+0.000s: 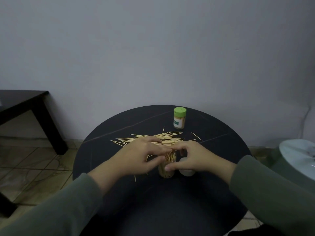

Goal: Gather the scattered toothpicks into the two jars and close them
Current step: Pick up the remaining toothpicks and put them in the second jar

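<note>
Both hands meet over an open jar (166,169) standing upright near the middle of a round dark table (221,150). The left hand (136,155) has its fingers curled at the jar's mouth, its thumb lying against the jar's left side; whether it pinches toothpicks there cannot be told. The right hand (192,158) curves round the jar from the right, thumb pressed on the glass wall and forefinger bent over the rim. The jar is partly filled with toothpicks standing on end. Just right of it, under the right palm, lies a pale lid (187,172). Behind the hands a loose pile of toothpicks (163,137) spreads across the table, with a few strays apart from it. Farther back stands a second jar (179,122), full, with its green cap (180,112) on.
</note>
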A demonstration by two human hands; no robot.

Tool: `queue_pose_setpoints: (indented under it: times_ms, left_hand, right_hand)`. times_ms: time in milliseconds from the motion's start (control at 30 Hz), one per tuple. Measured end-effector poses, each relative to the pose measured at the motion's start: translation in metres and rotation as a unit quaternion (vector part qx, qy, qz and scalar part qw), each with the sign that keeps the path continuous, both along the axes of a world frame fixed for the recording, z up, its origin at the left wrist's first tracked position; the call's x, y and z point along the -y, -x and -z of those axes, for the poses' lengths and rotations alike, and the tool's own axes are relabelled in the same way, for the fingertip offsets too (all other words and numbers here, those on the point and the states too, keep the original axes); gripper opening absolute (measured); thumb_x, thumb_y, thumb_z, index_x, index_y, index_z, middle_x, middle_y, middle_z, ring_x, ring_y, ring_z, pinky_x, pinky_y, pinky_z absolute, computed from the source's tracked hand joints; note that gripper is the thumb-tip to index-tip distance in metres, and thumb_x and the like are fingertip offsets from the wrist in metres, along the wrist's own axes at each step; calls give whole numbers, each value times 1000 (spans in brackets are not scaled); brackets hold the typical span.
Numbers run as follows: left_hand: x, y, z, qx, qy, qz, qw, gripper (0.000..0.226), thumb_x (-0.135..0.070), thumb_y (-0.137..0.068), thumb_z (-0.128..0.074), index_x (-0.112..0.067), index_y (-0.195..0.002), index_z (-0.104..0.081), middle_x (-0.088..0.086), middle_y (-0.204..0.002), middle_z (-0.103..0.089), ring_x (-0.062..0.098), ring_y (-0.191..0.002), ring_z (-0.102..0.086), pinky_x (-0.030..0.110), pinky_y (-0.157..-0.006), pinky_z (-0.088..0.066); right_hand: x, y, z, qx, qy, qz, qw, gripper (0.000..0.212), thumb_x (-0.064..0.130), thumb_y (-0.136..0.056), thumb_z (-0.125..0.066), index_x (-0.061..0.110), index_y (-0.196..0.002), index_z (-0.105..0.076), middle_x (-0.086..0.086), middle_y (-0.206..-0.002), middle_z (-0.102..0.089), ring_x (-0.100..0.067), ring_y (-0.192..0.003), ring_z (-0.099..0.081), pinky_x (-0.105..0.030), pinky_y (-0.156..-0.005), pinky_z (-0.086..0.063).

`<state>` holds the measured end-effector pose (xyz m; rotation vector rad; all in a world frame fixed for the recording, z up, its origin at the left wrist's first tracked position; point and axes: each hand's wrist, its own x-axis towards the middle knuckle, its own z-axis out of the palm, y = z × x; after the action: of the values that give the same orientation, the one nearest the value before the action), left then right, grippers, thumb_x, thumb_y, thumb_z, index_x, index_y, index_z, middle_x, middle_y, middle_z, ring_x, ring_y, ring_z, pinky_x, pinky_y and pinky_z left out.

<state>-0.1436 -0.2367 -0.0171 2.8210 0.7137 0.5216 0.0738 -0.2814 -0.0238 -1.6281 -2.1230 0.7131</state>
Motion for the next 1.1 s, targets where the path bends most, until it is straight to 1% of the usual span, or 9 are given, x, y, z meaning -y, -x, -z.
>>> queue_pose_setpoints:
  times_ms: [167,333,400,467,600,700,767,933,1100]
  left_hand:
    - [2,4,-3,88,-51,8,995,42,-37,-91,-52,-28,-131,-58,-17,-123,-63,7,-116,-51,30,-90,-51]
    - [8,-6,-4,-22,-109,62,992,34,-40,-93,-51,-34,-125,-62,-21,-123,-63,12,-125,-49,39,-95,-48]
    - [5,-7,-1,-10,-106,58,993,31,-40,-93,-52,-34,-120,-66,-22,-120,-65,11,-126,-51,41,-94,-48]
    - [1,-3,3,62,-67,37,995,32,-39,-93,-53,-32,-121,-66,-20,-119,-66,8,-123,-52,35,-95,-48]
    - [-5,-3,7,167,-14,-76,983,31,-39,-97,-49,-32,-123,-63,-22,-117,-63,1,-111,-48,21,-89,-42]
    - [-14,-5,14,102,-11,-185,977,32,-36,-97,-51,-34,-128,-59,-17,-123,-60,2,-115,-41,23,-94,-38]
    - [-19,-6,21,32,-14,-215,976,36,-41,-96,-52,-35,-131,-55,-15,-128,-56,5,-119,-39,25,-98,-36]
    - [-30,-22,36,-72,-8,-237,969,57,-54,-91,-51,-34,-143,-40,-10,-144,-41,14,-129,-33,33,-107,-32]
    - [-39,-30,44,-118,-13,-264,957,62,-56,-91,-49,-33,-146,-33,-6,-150,-34,20,-133,-32,40,-110,-33]
  right_hand:
    - [0,-3,-1,10,-11,8,1000,63,61,-67,-75,39,-124,-61,24,-102,-58,4,-84,-49,-22,-77,-33]
    - [-3,-4,2,3,0,0,1000,53,60,-69,-73,42,-117,-63,18,-98,-61,-5,-88,-52,-29,-75,-42]
    - [-3,-3,0,2,4,-1,1000,49,59,-68,-74,46,-114,-63,19,-97,-60,-5,-87,-52,-27,-73,-41]
    - [-3,-1,-4,16,24,-4,1000,45,58,-68,-76,50,-109,-61,19,-102,-59,-7,-95,-53,-29,-78,-44]
    - [-1,-7,-13,109,73,-22,991,63,40,-82,-71,37,-139,-46,14,-133,-47,-10,-122,-41,-36,-104,-38]
    - [-6,-11,-13,54,47,25,997,55,18,-87,-62,41,-135,-49,11,-132,-49,-5,-110,-47,-30,-96,-45]
    - [-12,-13,-8,93,-6,100,991,52,18,-88,-60,41,-133,-51,10,-130,-50,-6,-110,-48,-33,-97,-46]
    - [-25,-23,5,230,-5,234,945,75,50,-85,-64,28,-148,-31,-2,-146,-34,-24,-133,-34,-44,-106,-37]
    - [-36,-23,10,250,52,300,919,83,56,-83,-63,19,-148,-28,-12,-146,-33,-31,-133,-35,-47,-106,-35]
